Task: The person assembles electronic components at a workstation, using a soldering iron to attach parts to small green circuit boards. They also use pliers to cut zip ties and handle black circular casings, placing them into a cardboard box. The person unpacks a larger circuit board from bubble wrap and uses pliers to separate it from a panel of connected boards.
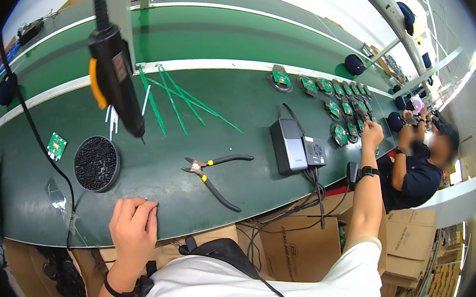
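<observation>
My left hand (134,228) rests at the near edge of the green bench, fingers curled and pressed together; whatever is in them, if anything, is hidden. My right hand (371,135) reaches far right, with its fingertips closed at a dark part (362,114) among several green circuit boards (333,109) on round dark bases. A round tub of small black pieces (96,163) stands beyond my left hand. Black-handled cutting pliers (212,176) lie with their jaws apart in the middle of the bench. Above hangs a black electric screwdriver (115,74) with an orange lever.
A loose green board (56,145) lies left of the tub. Green strips (180,100) spread across the back. A grey-and-black power box (289,147) stands right of the pliers, its cables (317,198) hanging over the edge. Cardboard boxes (303,247) sit below. Another person (418,166) works at right.
</observation>
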{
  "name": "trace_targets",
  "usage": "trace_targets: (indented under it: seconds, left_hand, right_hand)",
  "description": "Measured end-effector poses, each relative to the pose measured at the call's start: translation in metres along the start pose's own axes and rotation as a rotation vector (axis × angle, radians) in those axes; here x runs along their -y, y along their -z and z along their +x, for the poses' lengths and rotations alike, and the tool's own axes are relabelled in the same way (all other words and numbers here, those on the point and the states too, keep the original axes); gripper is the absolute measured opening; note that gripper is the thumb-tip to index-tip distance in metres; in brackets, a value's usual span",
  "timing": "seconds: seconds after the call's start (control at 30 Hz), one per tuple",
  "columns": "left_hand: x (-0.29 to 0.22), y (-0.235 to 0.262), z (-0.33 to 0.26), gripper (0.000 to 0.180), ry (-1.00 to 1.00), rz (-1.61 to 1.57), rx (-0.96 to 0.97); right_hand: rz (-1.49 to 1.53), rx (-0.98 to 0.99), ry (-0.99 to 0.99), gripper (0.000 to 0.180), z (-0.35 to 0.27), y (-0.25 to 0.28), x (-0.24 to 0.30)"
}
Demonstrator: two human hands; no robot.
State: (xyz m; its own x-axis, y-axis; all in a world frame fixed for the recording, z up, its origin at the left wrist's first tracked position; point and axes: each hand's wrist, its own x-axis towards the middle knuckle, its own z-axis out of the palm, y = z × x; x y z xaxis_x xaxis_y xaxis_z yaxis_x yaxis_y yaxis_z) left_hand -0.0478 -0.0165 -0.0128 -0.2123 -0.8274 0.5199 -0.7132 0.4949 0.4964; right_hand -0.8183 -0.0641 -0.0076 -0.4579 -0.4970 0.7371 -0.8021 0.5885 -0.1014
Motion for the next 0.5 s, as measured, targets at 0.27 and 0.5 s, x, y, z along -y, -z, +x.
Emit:
trace_targets:
  seconds: [0.27,0.5]
  left_hand:
    - [0.010,0.005,-0.007,0.018,-0.021,-0.005,0.007]
    - [0.017,0.006,-0.016,0.016,-0.072,0.014,0.002]
  right_hand:
    - [-0.151,0.309,0.013,0.026,0.004,-0.024,0.006]
    - [0.514,0.316,0.097,0.023,-0.008,0.056,0.136]
